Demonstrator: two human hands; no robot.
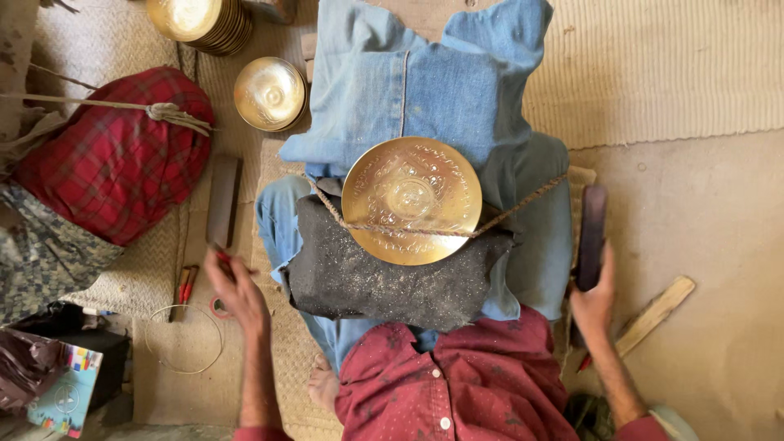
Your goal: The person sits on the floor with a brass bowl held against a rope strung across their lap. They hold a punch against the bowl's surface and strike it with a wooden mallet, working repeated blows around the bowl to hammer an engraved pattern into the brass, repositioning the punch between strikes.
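Red shirt front is filling the bottom edge. Both hands are lying out to the sides: the left hand is pinching a small red tool, the right hand is gripping a dark wooden bar. Between them, an engraved brass plate is lying on a dark cushion in the lap (a rope is crossing it).

Before me: a round golden brass plate with engraved floral patterning, on a speckled black cloth pad, beside a red plaid cloth bundle.
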